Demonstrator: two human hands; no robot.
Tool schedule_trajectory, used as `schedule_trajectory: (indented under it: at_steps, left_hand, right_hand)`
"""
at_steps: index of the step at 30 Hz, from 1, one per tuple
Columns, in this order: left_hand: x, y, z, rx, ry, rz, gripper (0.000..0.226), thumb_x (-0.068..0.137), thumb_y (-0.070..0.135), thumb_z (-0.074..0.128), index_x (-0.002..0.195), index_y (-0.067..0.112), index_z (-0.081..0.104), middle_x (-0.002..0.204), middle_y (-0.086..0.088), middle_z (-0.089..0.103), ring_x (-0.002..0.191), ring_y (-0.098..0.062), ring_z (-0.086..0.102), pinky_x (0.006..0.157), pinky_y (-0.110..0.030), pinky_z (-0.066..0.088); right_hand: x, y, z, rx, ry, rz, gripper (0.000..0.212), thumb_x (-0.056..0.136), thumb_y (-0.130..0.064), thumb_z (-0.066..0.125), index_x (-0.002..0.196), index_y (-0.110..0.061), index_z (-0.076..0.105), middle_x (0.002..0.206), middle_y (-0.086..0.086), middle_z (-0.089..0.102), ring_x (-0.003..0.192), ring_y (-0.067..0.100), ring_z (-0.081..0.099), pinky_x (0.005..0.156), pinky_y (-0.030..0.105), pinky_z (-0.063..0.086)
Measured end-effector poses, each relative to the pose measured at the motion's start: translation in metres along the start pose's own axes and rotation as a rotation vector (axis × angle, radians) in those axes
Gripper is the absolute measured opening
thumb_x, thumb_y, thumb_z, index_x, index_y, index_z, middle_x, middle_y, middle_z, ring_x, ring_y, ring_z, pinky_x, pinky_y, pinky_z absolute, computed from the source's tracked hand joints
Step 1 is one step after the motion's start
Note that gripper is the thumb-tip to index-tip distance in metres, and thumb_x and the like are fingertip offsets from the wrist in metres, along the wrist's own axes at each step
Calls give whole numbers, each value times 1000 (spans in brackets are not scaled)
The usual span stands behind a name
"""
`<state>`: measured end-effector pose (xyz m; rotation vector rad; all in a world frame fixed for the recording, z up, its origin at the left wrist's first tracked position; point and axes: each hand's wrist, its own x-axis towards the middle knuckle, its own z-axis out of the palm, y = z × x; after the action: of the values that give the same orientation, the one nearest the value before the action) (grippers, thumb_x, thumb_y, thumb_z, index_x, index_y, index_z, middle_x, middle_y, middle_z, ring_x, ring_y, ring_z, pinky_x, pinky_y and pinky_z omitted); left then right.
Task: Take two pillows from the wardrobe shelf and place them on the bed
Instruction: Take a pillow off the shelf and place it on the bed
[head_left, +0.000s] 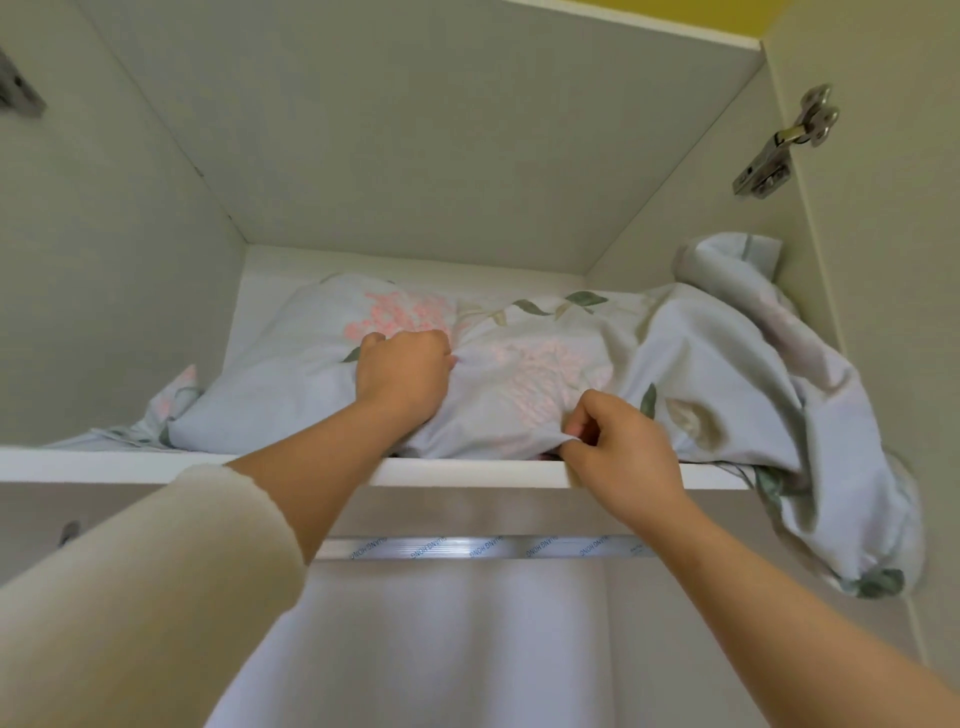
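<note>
Nearest the camera a cream sleeve (130, 587) covers the left forearm, and both arms reach up past a metal hanging rail (483, 548) to the wardrobe shelf (104, 465), whose white front edge runs across the view. The right hand (626, 457) sits at that edge, thumb and fingers pinched closed on a fold of pale floral fabric right at the lip. Further in, the left hand (402, 374) is closed into a fist on top of the pillow (291, 374), bunching its cover near the pink flower print. The pillow lies on the shelf, reaching back toward the rear wall; whether a second one lies beneath or behind it cannot be told. To the right, loose floral bedding (779, 395) is heaped against the side wall and spills over the shelf edge below a door hinge (784, 145). This looks like the first grasp, with nothing yet off the shelf. The next move likely calls for drawing the pillow forward over the lip with both hands, keeping it from dragging the loose bedding down with it
</note>
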<state>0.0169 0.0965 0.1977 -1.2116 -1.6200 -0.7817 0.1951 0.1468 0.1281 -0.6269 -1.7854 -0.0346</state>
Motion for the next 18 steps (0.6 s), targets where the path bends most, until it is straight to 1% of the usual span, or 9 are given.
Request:
schedule_trajectory:
  at_steps: [2,3,5,7,9,11,14,16,18]
  left_hand:
    - [-1,-4,-15,-62,104,13,29,97,28,37,101,11,59,102,-13,69,97,-33,60,89,-36,34]
    - [-1,-5,-24,-84,155,25,28,96,29,37,101,11,59,103,-14,69,98,-34,60,87,-36,35]
    - [0,-3,-43,-129,243,50,27,96,28,38,100,11,59,104,-14,69,100,-35,59,86,-37,35]
    - [4,4,-61,-186,326,64,27,96,27,39,98,8,58,105,-17,67,100,-37,58,84,-39,36]
    - [7,16,-80,-259,415,85,26,96,25,39,98,5,56,104,-19,65,99,-38,57,82,-40,36]
    - [10,29,-96,-322,479,111,25,96,23,39,99,3,54,105,-19,62,99,-37,55,82,-40,37]
    - [5,38,-107,-363,470,105,24,96,22,38,99,3,53,106,-18,61,101,-36,54,84,-41,38]
    - [-6,32,-102,-386,418,77,22,95,22,40,97,3,54,106,-19,61,101,-37,54,85,-42,38]
    - [-24,17,-91,-410,380,49,21,94,21,43,93,4,55,102,-19,63,98,-36,55,83,-41,40]
  right_hand:
    - [1,0,-6,80,-60,39,22,74,-2,56,65,-21,48,70,-7,53,69,16,47,66,27,35]
    - [2,-1,-10,130,-69,49,22,73,1,56,68,-20,50,75,-3,55,72,18,49,66,27,37]
    - [7,-5,-19,153,-9,15,20,74,0,56,79,-20,54,88,4,59,83,23,52,73,30,42]
    - [13,-15,-29,21,91,-50,20,78,-13,58,97,-21,56,106,4,58,99,27,50,88,39,43]
    - [20,-30,-42,-144,153,-92,38,82,-29,57,119,-26,49,128,1,48,118,28,40,100,42,34]
    - [28,-44,-54,-202,215,-107,51,85,-41,52,133,-33,36,143,-3,35,129,27,30,104,44,25]
    - [35,-48,-64,-168,218,-34,64,84,-57,46,141,-38,23,153,-5,23,137,27,21,107,49,20]
    - [30,-42,-60,-199,111,15,67,83,-63,42,141,-40,20,154,-7,22,139,26,19,107,52,18]
    - [23,-37,-51,-252,4,8,63,83,-65,38,139,-41,25,151,-9,30,138,24,23,108,53,16]
